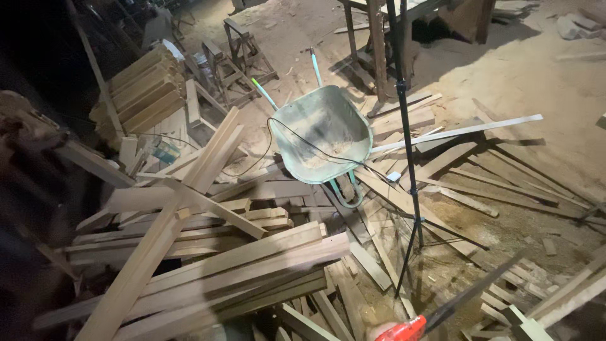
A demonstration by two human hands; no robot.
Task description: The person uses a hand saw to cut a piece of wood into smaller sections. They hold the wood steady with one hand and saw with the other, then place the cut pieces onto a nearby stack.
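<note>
Below, red-handled saw [442,312], hands unseen.

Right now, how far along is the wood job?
Done: one neat stack stands at the back left. In hand: a red-handled saw at the bottom edge, blade blurred; no hand shows. Left: the big pile lies jumbled, and the wheelbarrow holds only sawdust.

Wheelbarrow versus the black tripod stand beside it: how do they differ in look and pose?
The wheelbarrow is a wide pale-green tray, resting low among planks; the tripod stand is a thin black pole standing upright. The wheelbarrow holds some sawdust and a trailing black cable; the stand carries nothing visible. Both stand on the sawdust-covered floor.
</note>
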